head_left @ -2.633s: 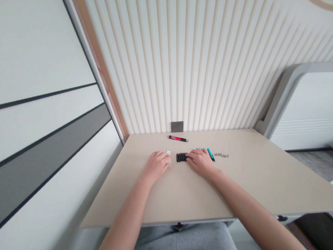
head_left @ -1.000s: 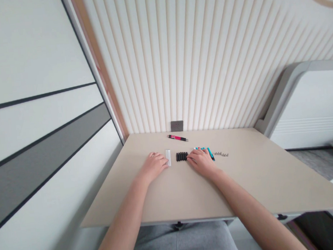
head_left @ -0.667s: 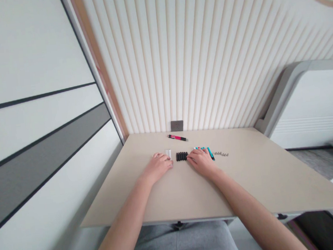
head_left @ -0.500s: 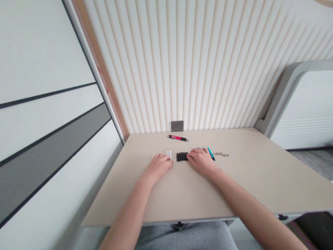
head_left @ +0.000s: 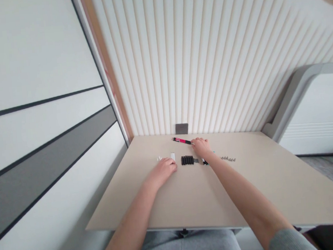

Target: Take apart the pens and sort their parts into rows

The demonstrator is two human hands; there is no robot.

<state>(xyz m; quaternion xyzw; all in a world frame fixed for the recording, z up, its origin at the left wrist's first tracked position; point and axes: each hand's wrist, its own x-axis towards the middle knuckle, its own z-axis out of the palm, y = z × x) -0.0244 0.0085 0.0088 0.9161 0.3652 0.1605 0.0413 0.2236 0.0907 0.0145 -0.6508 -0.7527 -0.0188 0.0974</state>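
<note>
My right hand (head_left: 200, 146) is stretched to the back of the beige table (head_left: 249, 187). Its fingers curl over the black end of a pink and black pen (head_left: 181, 140) lying near the wall. My left hand (head_left: 164, 168) lies palm down on the table with nothing in it, just in front of some small white pieces (head_left: 172, 156). A row of several black sleeves (head_left: 187, 160) lies between my hands. Teal pen parts (head_left: 205, 162) are mostly hidden under my right wrist.
Several small metal bits (head_left: 228, 158) lie in a row to the right of my right arm. A grey wall socket (head_left: 181, 128) sits in the ribbed wall behind the pen. A white and grey cabinet (head_left: 315, 114) stands at the right.
My right hand has left the black sleeves and teal parts and reached back to the pink pen. My left hand has stayed by the white pieces. The camera has shifted a little.
</note>
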